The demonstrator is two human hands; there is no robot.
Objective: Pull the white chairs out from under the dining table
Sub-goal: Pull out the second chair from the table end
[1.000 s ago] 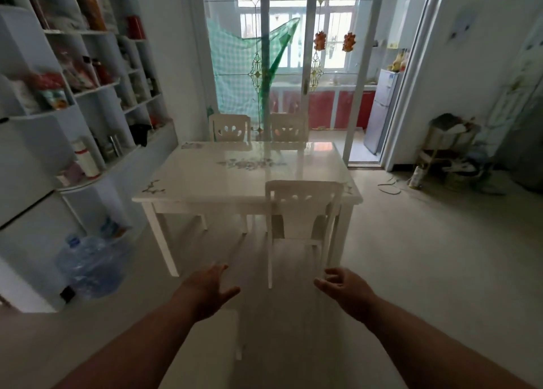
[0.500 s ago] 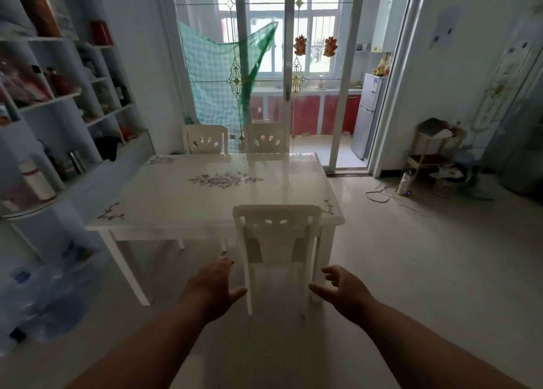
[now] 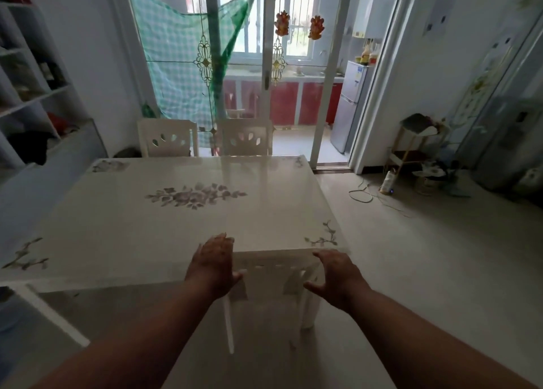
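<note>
**Hands brought to the back of the nearest white chair, grip not yet closed**

Nearest the camera, both forearms are extended forward. The left hand [image 3: 214,266] is spread, palm down, with its fingers reaching over the near edge of the worktop [image 3: 182,212] and its thumb beside the left upright of the near white chair [image 3: 276,274]. The right hand [image 3: 335,277] is likewise spread wide at the right end of the chair's top rail. Neither grip is seen to have closed on anything; whether the palms already touch the rail cannot be told, as the frame is blurred there.

Compared with the views half a second and one second earlier, the worktop and chair have grown much larger in the field, and the hands, previously held low over the floor and well short of the chair, are now level with its backrest. The approach is therefore judged to be finished and the grasp to be the step in hand.

The near white chair is pushed in at the right part of the worktop's near side, its backrest just below the edge and its legs on the floor beneath. Across the worktop, with its floral print, the left far chair [image 3: 167,137] and the right far chair [image 3: 246,137] are tucked in at the far edge, before the glass sliding door [image 3: 264,65]. No chair appears to have been drawn out yet.
</note>
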